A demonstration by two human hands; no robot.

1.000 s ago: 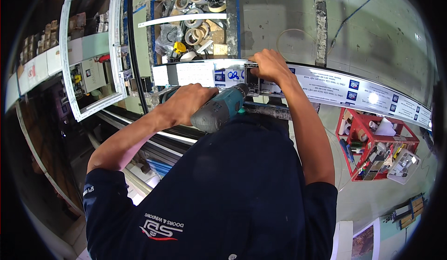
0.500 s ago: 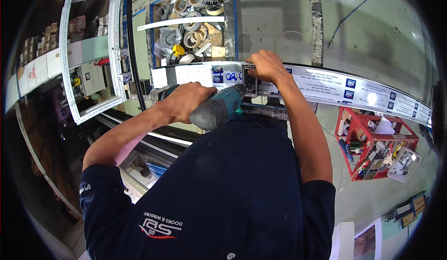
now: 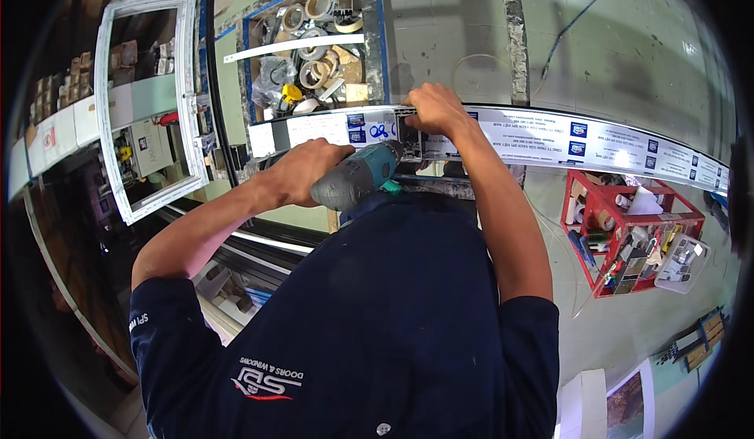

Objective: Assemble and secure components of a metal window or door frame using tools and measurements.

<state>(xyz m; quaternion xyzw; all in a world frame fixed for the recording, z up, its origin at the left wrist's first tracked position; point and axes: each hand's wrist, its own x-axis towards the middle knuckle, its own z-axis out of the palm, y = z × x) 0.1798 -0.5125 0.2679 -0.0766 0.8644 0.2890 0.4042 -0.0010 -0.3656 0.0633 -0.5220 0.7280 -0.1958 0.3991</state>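
Observation:
My left hand (image 3: 298, 173) is closed round a teal and black cordless drill (image 3: 355, 178), held close to my shirt front. The drill's chuck points right and away from me, at a dark metal connector piece (image 3: 409, 134) set across a long aluminium profile. My right hand (image 3: 437, 114) is bent over the profile's far edge, its fingers and thumb pressed on the dark connector. White printed film covers the profile (image 3: 522, 134), and blue handwriting marks it left of the connector. The drill's tip and its contact with the piece are too small to make out.
Beyond the profile, a tray (image 3: 369, 34) holds tape rolls, a yellow tape measure (image 3: 290, 93) and a white strip (image 3: 294, 46). A white window frame (image 3: 106, 117) stands at left. On the right sits a red tool rack (image 3: 573, 203); dark profiles (image 3: 263, 252) lie at lower left.
The whole view has shifted slightly, so the scene sits a little farther left. Both hands keep their holds, and the drill stays at the connector.

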